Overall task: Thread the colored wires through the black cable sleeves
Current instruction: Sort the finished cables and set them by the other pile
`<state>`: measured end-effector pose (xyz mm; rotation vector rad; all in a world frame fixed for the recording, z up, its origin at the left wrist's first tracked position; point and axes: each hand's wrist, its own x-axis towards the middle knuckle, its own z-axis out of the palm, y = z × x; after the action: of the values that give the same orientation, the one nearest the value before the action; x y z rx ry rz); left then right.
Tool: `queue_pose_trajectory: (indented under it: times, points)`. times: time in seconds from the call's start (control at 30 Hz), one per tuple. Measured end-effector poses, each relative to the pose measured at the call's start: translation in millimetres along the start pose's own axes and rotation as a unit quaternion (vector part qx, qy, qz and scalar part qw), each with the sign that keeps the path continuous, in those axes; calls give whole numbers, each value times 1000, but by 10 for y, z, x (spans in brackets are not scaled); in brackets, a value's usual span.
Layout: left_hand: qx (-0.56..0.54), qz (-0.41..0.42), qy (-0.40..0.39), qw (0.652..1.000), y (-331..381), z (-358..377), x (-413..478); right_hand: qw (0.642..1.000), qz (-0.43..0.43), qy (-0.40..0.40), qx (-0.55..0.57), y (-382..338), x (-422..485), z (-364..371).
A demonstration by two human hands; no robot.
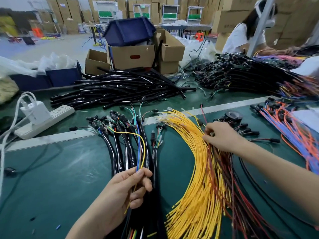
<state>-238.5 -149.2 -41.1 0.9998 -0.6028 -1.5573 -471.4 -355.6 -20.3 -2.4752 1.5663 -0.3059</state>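
Left hand (126, 190): the thumb and fingers are curled closed round a thin bunch of blue, yellow and green wires (140, 159); nothing else is held.
Held bunch: it rises out of the top of the left grip. The yellow strand is arched over to the left, toward a cluster of small black connectors (110, 125) beyond that grip. Short tails hang out below the palm.
Right hand (221, 135): the fingertips are drawn into a tight pinch on strands of a fan of loose yellow and dark red insulated wires (198, 178); which colour is pinched cannot be told.
Fan: it is spread from beyond the right fingertips back under the right forearm, to the right of the left grip.
Filled sleeves: glossy black cable sleeves with coloured wires inside (124, 152) are laid just beyond the left grip.
Empty sleeves: a heap of glossy black tubing (120, 88) is piled well beyond both grips.
Surface: a dark green table mat (60, 169) is seen under both hands.
Power: a white plastic power strip (57, 112) is placed well left of and beyond the left grip.
Other wires: orange and blue strands (293, 135) are laid right of the right grip.
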Motion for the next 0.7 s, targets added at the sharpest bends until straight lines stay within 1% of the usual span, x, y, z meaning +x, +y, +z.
queue_pose_trajectory:
  times: [0.07, 0.13, 0.23, 0.3, 0.43, 0.5, 0.57, 0.6, 0.63, 0.7]
  points:
    - [1, 0, 0, 1000, -3, 7, -2, 999, 8, 41, 11, 155, -55, -39]
    - [3, -1, 3, 1000, -4, 15, -3, 997, 33, 69, 7, 340, -96, -90]
    - [5, -1, 7, 1000, -3, 24, -6, 994, 68, 80, -20, 622, -136, -159]
    - [4, 0, 10, 1000, -2, 30, -9, 993, 76, 83, -17, 697, -158, -199]
    - [8, -1, 12, 1000, 4, 38, -14, 976, 100, 184, 62, 644, -67, -437]
    - [12, -1, 12, 1000, 6, 37, -17, 963, 122, 209, 120, 555, 44, -650]
    - [10, 0, 13, 1000, 2, 36, -17, 936, 129, 187, 269, 476, 183, -871]
    - [8, 0, 13, 1000, 0, 36, -15, 910, 128, 206, 336, 464, 278, -975]
    - [6, -1, 12, 1000, -2, 36, -13, 883, 130, 249, 376, 411, 324, -1109]
    - [4, -2, 9, 1000, -7, 38, -8, 828, 116, 385, 391, 373, 466, -1393]
